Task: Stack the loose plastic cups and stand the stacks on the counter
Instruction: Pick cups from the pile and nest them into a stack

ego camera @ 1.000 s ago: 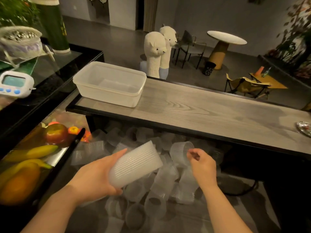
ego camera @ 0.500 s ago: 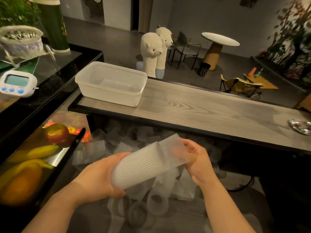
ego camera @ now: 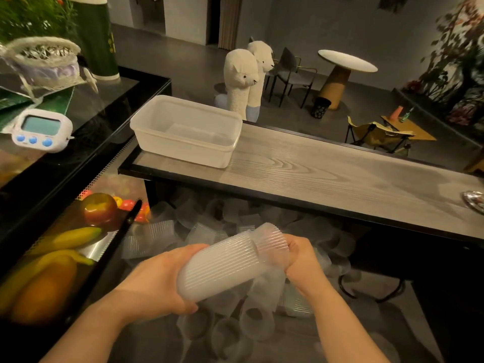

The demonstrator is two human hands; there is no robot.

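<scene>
Stacked ribbed cups [ego camera: 222,268] lie tilted in the air over the pile of loose cups [ego camera: 235,326], below the counter's [ego camera: 327,174] near edge. The left hand [ego camera: 157,281] curls round the stack's lower end, thumb beneath; the right hand [ego camera: 301,260] wraps its fingers round the end cup [ego camera: 272,244] at the stack's upper end. A plastic tub [ego camera: 183,132] fills the counter's left end; the wood to its right lies open as far as a metal dish [ego camera: 475,201] at the right edge.

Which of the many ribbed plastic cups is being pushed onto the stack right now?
The cup gripped by the right hand, at the upper end of the stack the left hand holds. The other loose cups lie untouched below.
</scene>
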